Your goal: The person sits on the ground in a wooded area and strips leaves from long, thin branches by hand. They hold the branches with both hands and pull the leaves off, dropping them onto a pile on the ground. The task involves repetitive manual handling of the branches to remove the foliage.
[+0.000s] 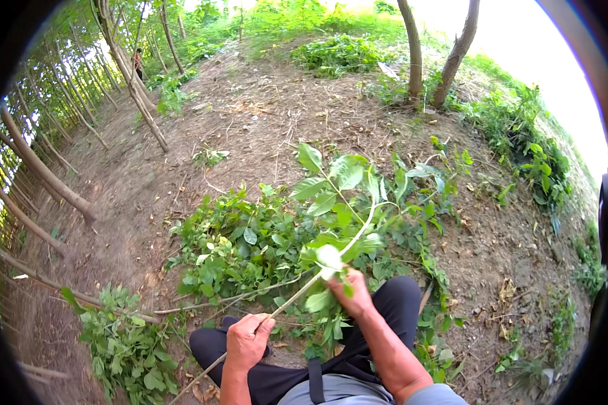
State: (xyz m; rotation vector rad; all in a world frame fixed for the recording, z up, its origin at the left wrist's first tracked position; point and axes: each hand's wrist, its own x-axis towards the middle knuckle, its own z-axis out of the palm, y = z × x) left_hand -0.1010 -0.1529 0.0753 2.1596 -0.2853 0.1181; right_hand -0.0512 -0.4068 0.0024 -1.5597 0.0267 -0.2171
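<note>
My left hand [247, 340] is closed around the bare lower part of a long leafy branch [298, 296], which slants from the bottom left up to the right. Farther up the same branch, my right hand [352, 292] is at its leaves and side shoots; leaves partly hide the fingers, so what exactly they pinch is unclear. Broad green leaves [347, 174] spread from the branch's upper end. Beneath and beyond it lies a heap of cut leafy branches [238, 243] on the soil, just past my bent knees.
Another leafy bundle [126, 349] lies at the lower left, beside a long bare pole [81, 296]. Thin tree trunks [45, 172] stand on the left, and two more trunks [415, 61] rise at the upper right. A distant person [139, 64] is among the trees.
</note>
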